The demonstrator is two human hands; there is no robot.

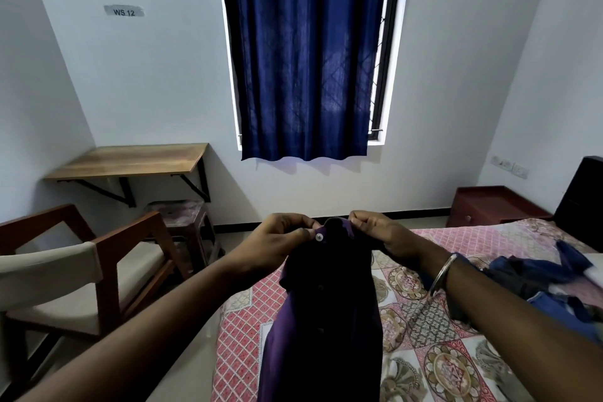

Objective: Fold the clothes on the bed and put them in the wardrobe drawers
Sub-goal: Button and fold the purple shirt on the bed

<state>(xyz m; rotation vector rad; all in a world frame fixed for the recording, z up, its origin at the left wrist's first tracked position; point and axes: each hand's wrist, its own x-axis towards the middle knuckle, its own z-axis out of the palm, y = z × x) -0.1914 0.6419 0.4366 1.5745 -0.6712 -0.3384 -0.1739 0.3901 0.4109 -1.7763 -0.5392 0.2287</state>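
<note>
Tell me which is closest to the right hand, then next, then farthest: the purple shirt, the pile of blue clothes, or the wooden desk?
From the right hand:
1. Purple shirt, pinched at its collar.
2. Pile of blue clothes, on the bed to the right.
3. Wooden desk, on the far left wall.

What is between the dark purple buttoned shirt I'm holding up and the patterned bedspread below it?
Nothing visible. Both hands, left hand and right hand, pinch the dark purple buttoned shirt at its collar, and it hangs over a bare stretch of the patterned pink bedspread. The pile of blue clothes lies off to the right.
</note>
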